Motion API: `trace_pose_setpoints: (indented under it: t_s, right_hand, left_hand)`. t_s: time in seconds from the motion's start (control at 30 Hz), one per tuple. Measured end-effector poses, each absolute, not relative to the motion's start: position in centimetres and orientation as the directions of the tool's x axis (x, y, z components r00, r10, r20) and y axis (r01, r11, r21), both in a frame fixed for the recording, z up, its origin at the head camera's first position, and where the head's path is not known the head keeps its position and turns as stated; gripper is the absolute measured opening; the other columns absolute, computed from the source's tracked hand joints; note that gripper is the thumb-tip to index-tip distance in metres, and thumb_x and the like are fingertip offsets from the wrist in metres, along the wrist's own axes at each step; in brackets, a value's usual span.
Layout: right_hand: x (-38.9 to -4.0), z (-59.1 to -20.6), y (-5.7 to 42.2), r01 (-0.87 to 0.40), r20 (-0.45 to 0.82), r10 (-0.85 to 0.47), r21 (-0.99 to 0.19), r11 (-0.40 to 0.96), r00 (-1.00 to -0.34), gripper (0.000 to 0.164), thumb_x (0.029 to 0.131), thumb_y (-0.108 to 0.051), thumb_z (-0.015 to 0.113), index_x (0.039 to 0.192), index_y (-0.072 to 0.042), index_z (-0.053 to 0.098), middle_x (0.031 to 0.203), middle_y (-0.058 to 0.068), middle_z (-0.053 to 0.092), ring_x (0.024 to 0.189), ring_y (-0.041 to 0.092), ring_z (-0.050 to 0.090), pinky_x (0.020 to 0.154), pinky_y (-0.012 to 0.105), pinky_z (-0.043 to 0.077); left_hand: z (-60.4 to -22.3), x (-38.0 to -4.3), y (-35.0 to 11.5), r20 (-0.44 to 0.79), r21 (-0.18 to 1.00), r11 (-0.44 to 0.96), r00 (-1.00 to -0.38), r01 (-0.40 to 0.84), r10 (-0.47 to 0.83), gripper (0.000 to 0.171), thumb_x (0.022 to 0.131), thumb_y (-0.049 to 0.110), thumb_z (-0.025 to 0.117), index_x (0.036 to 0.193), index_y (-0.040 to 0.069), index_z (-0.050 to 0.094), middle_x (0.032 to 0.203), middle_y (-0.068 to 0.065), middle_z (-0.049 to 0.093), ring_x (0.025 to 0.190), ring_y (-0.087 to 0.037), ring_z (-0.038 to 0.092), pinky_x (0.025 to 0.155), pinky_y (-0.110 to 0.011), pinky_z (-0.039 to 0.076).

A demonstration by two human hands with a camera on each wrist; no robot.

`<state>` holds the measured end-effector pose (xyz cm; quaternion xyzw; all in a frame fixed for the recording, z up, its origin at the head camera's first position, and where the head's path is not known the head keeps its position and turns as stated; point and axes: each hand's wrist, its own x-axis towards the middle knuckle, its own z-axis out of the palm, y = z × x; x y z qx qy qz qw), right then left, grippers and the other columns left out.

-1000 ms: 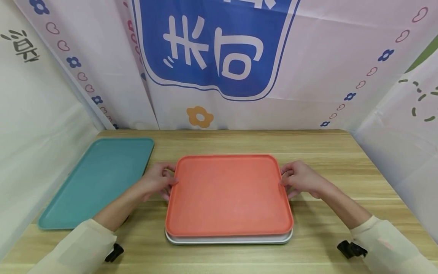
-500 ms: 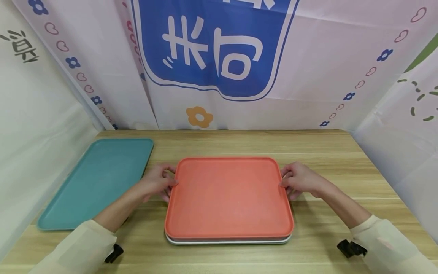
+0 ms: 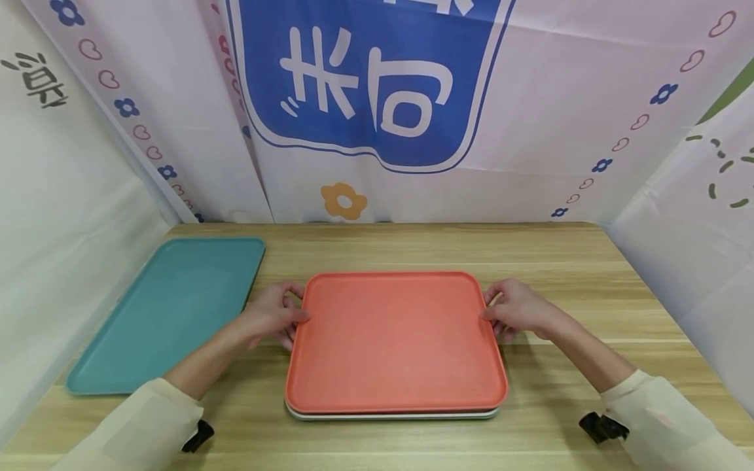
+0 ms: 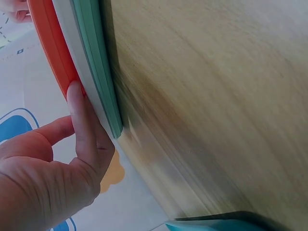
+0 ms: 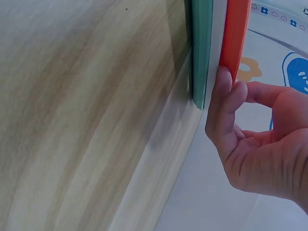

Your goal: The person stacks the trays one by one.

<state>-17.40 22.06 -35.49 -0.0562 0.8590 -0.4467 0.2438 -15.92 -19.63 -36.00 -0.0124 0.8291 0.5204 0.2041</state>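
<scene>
Stacked trays, seemingly touching, lie right of a lone tray.

The left forearm and right forearm emerge bare from pale sleeves and slant forward and inward. The left hand and right hand face each other, well apart, each in a pinching grip, thumb uppermost and fingers bent beneath.

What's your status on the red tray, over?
Left hand and right hand grip red tray, opposite sides. White-and-green stack beneath. Teal tray apart, left; no obstruction seen.
</scene>
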Motion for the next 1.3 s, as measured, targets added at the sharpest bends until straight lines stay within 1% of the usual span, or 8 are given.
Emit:
trace_pose_setpoints:
  t_s: [0.4,0.67,0.8,0.93,1.07,1.3]
  right_hand:
    - [-17.38,-35.67,21.7,0.097,-0.342,-0.281,-0.771,0.63,-0.897,0.022,0.082,-0.001,0.062,0.097,0.008,0.05,0.059,0.012,0.062,0.049,0.018,0.061,0.048,0.037,0.055]
    - [-17.37,-35.91,21.56,0.038,-0.292,-0.301,-0.772,0.634,-0.908,0.016,0.081,0.002,0.061,0.092,0.008,0.051,0.064,0.013,0.061,0.046,0.019,0.058,0.049,0.041,0.055]
    - [-17.39,-36.05,21.56,0.042,-0.291,-0.296,-0.774,0.632,-0.91,0.016,0.081,0.002,0.061,0.091,0.007,0.05,0.065,0.014,0.061,0.047,0.02,0.058,0.049,0.041,0.055]
    - [-17.44,-36.13,21.56,0.06,-0.305,-0.295,-0.78,0.622,-0.906,0.019,0.081,0.002,0.061,0.094,0.007,0.049,0.066,0.014,0.062,0.048,0.021,0.059,0.049,0.041,0.055]
    - [-17.52,-36.15,21.6,0.088,-0.326,-0.294,-0.789,0.608,-0.898,0.025,0.081,0.001,0.061,0.1,0.008,0.046,0.07,0.015,0.062,0.051,0.021,0.061,0.05,0.041,0.055]
    - [-17.67,-36.22,21.76,0.141,-0.367,-0.283,-0.796,0.589,-0.886,0.032,0.082,-0.001,0.062,0.106,0.007,0.043,0.074,0.015,0.062,0.053,0.019,0.061,0.05,0.039,0.056]
  left_hand:
    - [-35.85,-15.88,-19.47,-0.333,0.834,0.519,-0.921,-0.186,0.204,0.031,0.09,0.0,0.057,0.116,-0.004,0.041,0.068,-0.017,0.056,0.046,-0.021,0.06,0.046,-0.037,0.055]
    - [-36.03,-16.02,-19.48,-0.327,0.823,0.54,-0.924,-0.175,0.198,0.029,0.09,0.001,0.056,0.115,-0.003,0.042,0.066,-0.016,0.053,0.044,-0.018,0.057,0.043,-0.035,0.054]
    - [-36.18,-16.11,-19.54,-0.324,0.825,0.538,-0.925,-0.175,0.197,0.03,0.089,0.0,0.057,0.115,-0.003,0.042,0.067,-0.016,0.053,0.044,-0.019,0.058,0.043,-0.036,0.054]
    - [-36.32,-16.19,-19.61,-0.327,0.828,0.532,-0.923,-0.177,0.202,0.033,0.088,0.0,0.057,0.116,-0.004,0.04,0.067,-0.016,0.054,0.044,-0.019,0.058,0.043,-0.036,0.054]
    - [-36.34,-16.25,-19.78,-0.337,0.833,0.522,-0.917,-0.184,0.214,0.036,0.088,0.0,0.057,0.118,-0.005,0.039,0.066,-0.016,0.056,0.044,-0.019,0.058,0.044,-0.036,0.054]
    - [-36.3,-16.46,-20.07,-0.361,0.836,0.51,-0.904,-0.205,0.228,0.039,0.089,0.001,0.058,0.121,-0.005,0.037,0.069,-0.017,0.057,0.045,-0.018,0.059,0.045,-0.036,0.055]
